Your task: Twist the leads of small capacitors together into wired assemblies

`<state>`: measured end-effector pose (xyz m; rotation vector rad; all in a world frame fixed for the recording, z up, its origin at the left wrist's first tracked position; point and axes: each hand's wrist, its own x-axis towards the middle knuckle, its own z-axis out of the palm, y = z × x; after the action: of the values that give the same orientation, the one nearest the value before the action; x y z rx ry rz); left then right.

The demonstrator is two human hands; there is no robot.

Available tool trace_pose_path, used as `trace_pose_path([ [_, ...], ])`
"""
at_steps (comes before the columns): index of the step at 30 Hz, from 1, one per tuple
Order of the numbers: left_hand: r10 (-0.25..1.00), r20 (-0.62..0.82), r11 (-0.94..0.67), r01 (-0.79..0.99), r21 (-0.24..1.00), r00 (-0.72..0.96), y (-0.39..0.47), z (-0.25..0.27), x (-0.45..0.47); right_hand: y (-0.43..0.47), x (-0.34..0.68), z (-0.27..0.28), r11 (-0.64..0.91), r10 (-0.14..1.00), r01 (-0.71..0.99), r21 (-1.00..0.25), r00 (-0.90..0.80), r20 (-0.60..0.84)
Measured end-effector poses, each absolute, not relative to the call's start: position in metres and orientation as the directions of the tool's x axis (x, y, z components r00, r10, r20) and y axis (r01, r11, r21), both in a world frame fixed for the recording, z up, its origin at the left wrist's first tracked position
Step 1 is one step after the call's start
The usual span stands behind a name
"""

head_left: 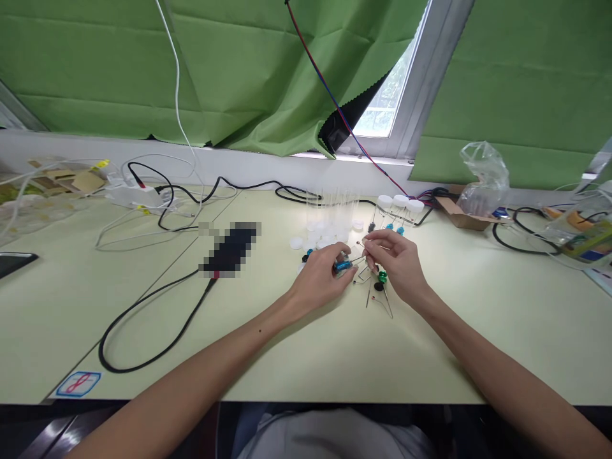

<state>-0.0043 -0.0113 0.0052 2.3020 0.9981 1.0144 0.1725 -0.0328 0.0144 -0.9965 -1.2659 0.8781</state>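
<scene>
My left hand (pixel 321 275) is closed around a small tool with a blue handle (pixel 342 265), its thin metal shaft pointing right. Opposite it, my right hand (pixel 394 260) pinches a thin metal rod with a small red tip (pixel 358 243). Below and between the hands lie several thin metal rods (pixel 367 297), some bent, some with coloured tips. A green knob (pixel 382 276) and a black knob (pixel 378 287) are among them, partly under my right hand. My left hand partly hides some blue and black pieces (pixel 306 257).
Clear plastic tubes (pixel 335 207) and white caps (pixel 296 243) stand behind the hands. Three white-capped tubes (pixel 400 203) hold similar tools. A pixelated dark device (pixel 232 250) with a black cable (pixel 108 331) lies left. An open cardboard box (pixel 461 213) holds a plastic bag (pixel 485 172).
</scene>
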Motion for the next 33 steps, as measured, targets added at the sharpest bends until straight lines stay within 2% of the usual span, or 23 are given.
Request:
trace_pose_path([
  [19, 0.758, 0.461, -0.647, 0.442, 0.621, 0.462, -0.0112, 0.003, -0.0039, -0.0297, 0.1773, 0.0101, 0.398, 0.915, 0.048, -0.916, 0.043, 0.4],
  [33, 0.758, 0.465, -0.648, 0.447, 0.617, 0.457, -0.0138, 0.001, -0.0034, -0.0276, 0.1804, 0.0076, 0.394, 0.918, 0.054, -0.917, 0.022, 0.396],
])
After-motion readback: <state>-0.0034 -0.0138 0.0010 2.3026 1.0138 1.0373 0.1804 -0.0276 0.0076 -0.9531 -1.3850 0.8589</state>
